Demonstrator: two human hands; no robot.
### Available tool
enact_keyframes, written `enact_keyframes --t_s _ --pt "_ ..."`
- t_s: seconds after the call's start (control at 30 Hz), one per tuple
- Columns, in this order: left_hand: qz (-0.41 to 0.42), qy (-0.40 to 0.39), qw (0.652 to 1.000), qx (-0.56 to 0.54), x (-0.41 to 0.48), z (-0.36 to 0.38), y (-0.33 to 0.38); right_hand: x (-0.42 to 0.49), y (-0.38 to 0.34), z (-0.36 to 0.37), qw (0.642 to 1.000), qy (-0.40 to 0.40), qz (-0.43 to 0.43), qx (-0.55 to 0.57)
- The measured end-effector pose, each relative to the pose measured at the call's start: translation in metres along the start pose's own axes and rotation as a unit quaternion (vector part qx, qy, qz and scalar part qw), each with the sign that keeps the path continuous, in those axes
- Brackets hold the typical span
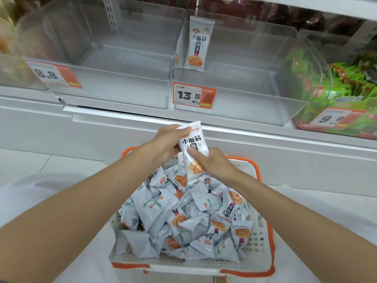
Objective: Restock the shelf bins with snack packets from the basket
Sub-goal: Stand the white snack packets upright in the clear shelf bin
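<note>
Two bare forearms [81, 201] reach in from the lower corners of the frame and meet just below its centre.

Across the upper half runs a white shelf [122, 117] carrying clear plastic bins. The left clear bin [122, 78], in the upper left, holds nothing that can be seen. The middle clear bin [255, 94], upper centre to right, holds a single upright packet [196, 48] close to its left wall. At the right edge, a further bin [346, 82] is packed with green packets.

In the lower centre sits a white basket [265, 242] with an orange rim, heaped with grey-white snack packets [183, 217] lying at all angles.

Above the basket's far edge, the left hand [165, 142] grips the top of the held packet [191, 144], its fingers [179, 129] curled over the upper end and the thumb against the side. The right hand [212, 166] pinches the same packet lower down, thumb on the printed front and fingers wrapped behind. The packet stands nearly upright, tilted slightly left, below the middle bin and in front of the shelf ledge.

Orange-and-white price tags are fixed to the bin fronts: one reading 13.5 [193, 96] on the middle bin, one reading 8.8 [53, 75] at the left, and a third [334, 118] on the green bin, its figure only partly legible.
</note>
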State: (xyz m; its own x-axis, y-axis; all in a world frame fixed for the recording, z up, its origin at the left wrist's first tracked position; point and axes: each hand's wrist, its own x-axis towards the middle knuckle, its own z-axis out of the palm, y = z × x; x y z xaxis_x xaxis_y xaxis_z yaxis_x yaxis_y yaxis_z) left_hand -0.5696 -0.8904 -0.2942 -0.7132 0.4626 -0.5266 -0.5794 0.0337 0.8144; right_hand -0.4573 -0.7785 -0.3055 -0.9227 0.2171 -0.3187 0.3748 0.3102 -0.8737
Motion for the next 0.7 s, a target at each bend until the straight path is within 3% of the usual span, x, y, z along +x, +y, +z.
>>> enact_keyframes --t_s 0.07,0.23,0.4,0.53,0.7 --pt "0.028 -0.003 1.0 0.003 -0.001 0.002 0.003 0.0 -0.002 0.001 0.999 0.023 -0.032 0.026" --pt "0.062 -0.019 0.997 0.032 -0.004 0.001 0.011 -0.005 -0.008 0.0 0.999 -0.011 -0.041 0.032" --pt "0.127 -0.014 0.99 0.067 -0.011 0.008 0.026 -0.004 -0.015 -0.004 0.997 0.029 -0.068 0.028" --pt "0.231 -0.025 0.959 0.163 -0.019 0.025 0.059 -0.002 -0.024 -0.022 0.992 0.037 -0.085 0.089" --pt "0.358 0.0 0.904 0.233 -0.015 0.058 0.115 0.018 -0.063 -0.068 0.986 0.099 -0.127 0.031"
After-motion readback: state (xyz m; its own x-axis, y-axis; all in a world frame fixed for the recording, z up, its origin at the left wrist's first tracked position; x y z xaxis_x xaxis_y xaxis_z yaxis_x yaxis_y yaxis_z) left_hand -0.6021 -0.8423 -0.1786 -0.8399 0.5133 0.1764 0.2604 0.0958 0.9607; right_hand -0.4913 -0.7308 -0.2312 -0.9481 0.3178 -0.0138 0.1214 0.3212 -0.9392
